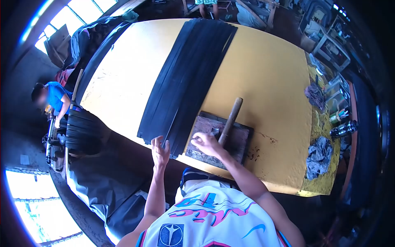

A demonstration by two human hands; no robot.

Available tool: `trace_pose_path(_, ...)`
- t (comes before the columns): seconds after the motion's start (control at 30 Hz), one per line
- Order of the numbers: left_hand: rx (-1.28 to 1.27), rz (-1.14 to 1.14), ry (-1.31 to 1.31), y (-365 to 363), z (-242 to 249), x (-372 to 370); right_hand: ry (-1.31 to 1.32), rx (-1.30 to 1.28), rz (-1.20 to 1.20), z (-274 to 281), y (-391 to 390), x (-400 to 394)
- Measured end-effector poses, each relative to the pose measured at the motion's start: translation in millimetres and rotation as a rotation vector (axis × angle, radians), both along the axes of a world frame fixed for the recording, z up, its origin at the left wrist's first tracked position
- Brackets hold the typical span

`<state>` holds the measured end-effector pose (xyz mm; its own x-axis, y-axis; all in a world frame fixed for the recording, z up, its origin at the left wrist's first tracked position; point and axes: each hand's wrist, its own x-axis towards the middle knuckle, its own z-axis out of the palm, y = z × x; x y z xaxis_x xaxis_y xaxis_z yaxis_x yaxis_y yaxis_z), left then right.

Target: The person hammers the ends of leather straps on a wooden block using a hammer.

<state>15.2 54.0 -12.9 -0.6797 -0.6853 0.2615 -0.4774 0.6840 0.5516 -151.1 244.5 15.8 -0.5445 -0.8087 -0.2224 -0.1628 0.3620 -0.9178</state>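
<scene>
Long black strips lie side by side in a wide band across the yellow tabletop. My left hand is at the near end of this band, its fingers raised and thumb apart, with no held object visible. Over a dark, worn board is my right hand, its fingers curled together; what they hold, if anything, is hidden. A mallet with a wooden handle rests on the board, just right of that hand. Beside the handle is a small metal piece, too small to name.
The yellow table has crumpled rags and a dark bottle along its right side. At the left, a person in a blue shirt works by a machine, near more black strips. Another person's legs show beyond the table.
</scene>
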Motion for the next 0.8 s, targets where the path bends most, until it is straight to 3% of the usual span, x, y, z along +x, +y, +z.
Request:
trace_pose_path(0.1, -0.010, -0.081, 0.050, -17, 0, -4, 0.000, 0.068, -0.050, -38, -61, 10)
trace_pose_path(0.17, 0.026, -0.114, 0.059, -24, -3, -1, 0.230, 0.081, -0.149, -48, -81, 8)
trace_pose_path(0.3, 0.041, -0.228, 0.099, -41, -21, 0, 0.450, 0.064, -0.286, -60, -73, -28)
trace_pose_path(0.4, 0.089, -0.283, 0.247, -43, -11, -3, 0.547, 0.367, -0.528, -52, -22, -61)
trace_pose_path(0.43, 0.218, -0.293, 0.194, -37, 0, -8, 0.577, 0.503, -0.587, -46, -9, -67)
trace_pose_path(0.5, 0.485, -0.479, 0.198, -16, 8, -28, 0.490, 0.702, -0.687, -32, 3, -66)
trace_pose_path(0.57, 0.567, -0.665, -0.091, 4, 5, -61, 0.452, 0.757, -0.746, -40, -1, -64)
trace_pose_path(0.7, 0.423, -0.717, -0.172, 45, -34, -129, 0.489, 0.731, -0.833, -80, 2, -74)
trace_pose_path(0.8, 0.325, -0.680, -0.334, 60, -38, -156, 0.156, 0.543, -0.901, -81, 21, -82)
